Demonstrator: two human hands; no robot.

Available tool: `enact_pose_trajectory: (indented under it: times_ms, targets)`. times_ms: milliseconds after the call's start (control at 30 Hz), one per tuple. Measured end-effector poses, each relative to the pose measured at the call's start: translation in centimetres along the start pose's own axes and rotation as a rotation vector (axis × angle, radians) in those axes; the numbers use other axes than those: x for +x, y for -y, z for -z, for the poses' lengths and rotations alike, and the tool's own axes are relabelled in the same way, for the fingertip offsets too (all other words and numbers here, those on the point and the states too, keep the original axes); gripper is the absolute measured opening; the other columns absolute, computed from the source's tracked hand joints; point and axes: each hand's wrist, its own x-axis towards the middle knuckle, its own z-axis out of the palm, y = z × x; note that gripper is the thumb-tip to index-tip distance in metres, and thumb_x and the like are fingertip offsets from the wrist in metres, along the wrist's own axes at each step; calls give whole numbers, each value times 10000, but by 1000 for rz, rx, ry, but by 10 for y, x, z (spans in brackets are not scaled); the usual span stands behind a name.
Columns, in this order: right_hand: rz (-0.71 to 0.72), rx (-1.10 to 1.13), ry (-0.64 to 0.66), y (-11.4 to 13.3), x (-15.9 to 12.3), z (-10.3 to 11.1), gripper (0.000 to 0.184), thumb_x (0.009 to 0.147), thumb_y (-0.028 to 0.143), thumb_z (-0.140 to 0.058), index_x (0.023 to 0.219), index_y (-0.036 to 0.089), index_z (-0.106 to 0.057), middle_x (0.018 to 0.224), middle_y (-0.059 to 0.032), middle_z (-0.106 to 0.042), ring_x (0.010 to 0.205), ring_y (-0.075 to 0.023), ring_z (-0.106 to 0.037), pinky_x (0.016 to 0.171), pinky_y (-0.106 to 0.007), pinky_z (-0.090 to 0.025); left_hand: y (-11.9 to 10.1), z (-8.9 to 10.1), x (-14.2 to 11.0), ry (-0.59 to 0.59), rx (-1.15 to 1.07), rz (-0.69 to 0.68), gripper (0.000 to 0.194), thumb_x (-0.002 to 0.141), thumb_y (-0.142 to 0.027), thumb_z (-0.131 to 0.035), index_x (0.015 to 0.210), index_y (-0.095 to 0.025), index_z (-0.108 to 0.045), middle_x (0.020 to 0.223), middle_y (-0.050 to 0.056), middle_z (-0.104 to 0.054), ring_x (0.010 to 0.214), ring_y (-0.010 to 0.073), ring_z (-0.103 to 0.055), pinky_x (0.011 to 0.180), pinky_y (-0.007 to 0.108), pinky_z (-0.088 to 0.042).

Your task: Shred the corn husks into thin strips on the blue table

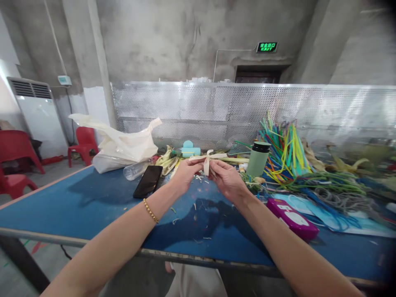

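Between both hands, above the blue table [102,214], is a folded cream-coloured strip [207,165] that looks like dried corn husk. My left hand [185,174] pinches it from the left with thumb and fingers. From the right, my right hand [228,180] closes on it as well, so its lower end is partly covered by fingertips. One loose end sticks up over the fingers and another points right. Small pale scraps [199,178] lie on the table below and behind the hands. Behind my left hand rests a heap of yellowish husks [166,163].
Left of the hands are a black phone [148,181], a clear plastic bottle [133,170] and a white plastic bag [123,146]. On the right stand a green cup [258,160], colourful strips [292,152], a purple box [292,218], tangled cords [343,198] and blue face masks [305,206].
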Motion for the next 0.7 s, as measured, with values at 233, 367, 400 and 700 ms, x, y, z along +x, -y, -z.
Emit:
enact_pose_trajectory:
  times_ms: [233,367,400,700]
  targets:
    - [17,-51,-13,-2,0,0,296,624,453,-834,689,192,-712,634,4,-614,561,-107,-467,558,-264,-376,1,2,0,63,-56,-13,338,642,-312,-794,929,-137,-765,822,79,-718,675,135,-576,667,288,-423]
    - [16,-185,33,-2,0,4,290,670,446,-789,800,191,-741,738,-25,-675,616,-130,-531,587,-279,-400,1,3,2,90,-80,-6,326,624,-360,-820,836,-121,-753,700,51,-678,608,121,-555,630,281,-424]
    - [15,-229,20,-1,2,7,297,660,434,-789,816,186,-745,748,-31,-684,631,-138,-548,588,-280,-403,1,4,3,82,-79,-6,318,620,-354,-824,826,-123,-750,714,51,-683,622,121,-563,639,278,-429]
    - [85,-302,-45,19,7,22,328,719,490,-734,828,181,-748,817,-63,-720,732,-173,-619,663,-300,-461,-7,7,0,183,100,-50,294,710,-372,-769,856,-122,-716,769,76,-696,708,149,-610,702,290,-454]
